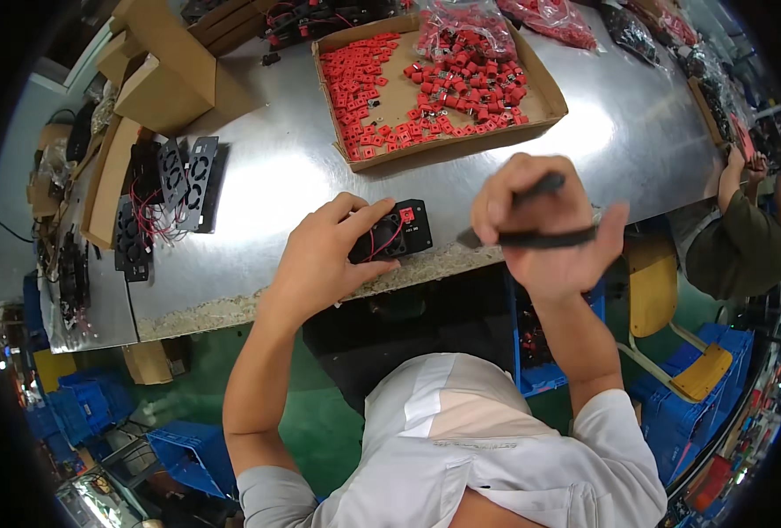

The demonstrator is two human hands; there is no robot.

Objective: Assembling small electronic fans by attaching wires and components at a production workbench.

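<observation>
Left hand (324,251): closed over a small square black cooling fan with red and black wires and a red block at one corner (397,236); fingers curled across its top, thumb side toward the body.
Fan position: flat on the shiny metal worktable (267,176), right at the near edge, where the rim looks chipped and pale.
Right hand (540,231): raised above the table edge, fist wrapped tight round a slim black hand tool with a dark handle (531,236); tool held roughly level, one end poking out left of the fist, the other out to the right.
Gap between hands: right hand just right of the fan, not touching it.
Tool tip: blurred, kind of tip cannot be told.
Beyond the fan: shallow brown cardboard tray (549,88) holding many small red plastic blocks (461,84), some laid in rows at the left, others heaped at the right.
On the tray's far side: clear bag of more red pieces (465,31).
Left of table: upright stack of black fans with red wires (175,185), next to folded brown cardboard boxes (166,75).
Far right: another person's hand (742,172) and dark green sleeve at the table's end.
Below table: blue plastic crates (193,453) on green floor, yellow chair (654,286) at right.
</observation>
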